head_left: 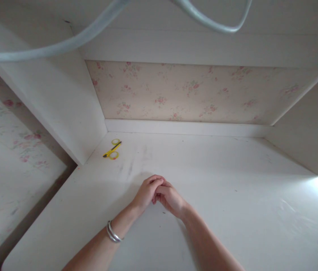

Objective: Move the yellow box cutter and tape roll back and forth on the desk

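Observation:
My left hand (pixel 148 192) and my right hand (pixel 171 197) are clasped together above the white desk (pixel 218 210), near the middle of the view. The fingers of each are wrapped round the other, and no object shows between them. A silver bangle (pixel 113 232) circles my left wrist. Farther back on the left lie a yellow and black cutter (pixel 112 149) and two yellow tape rolls, one (pixel 115 142) behind the cutter and one (pixel 113 155) in front of it.
White side panels (pixel 63 101) flank the desk, with flowered wallpaper (pixel 161 94) behind. A pale cable (pixel 88 34) hangs across the top, in front of a white shelf. Bright light falls at the right edge.

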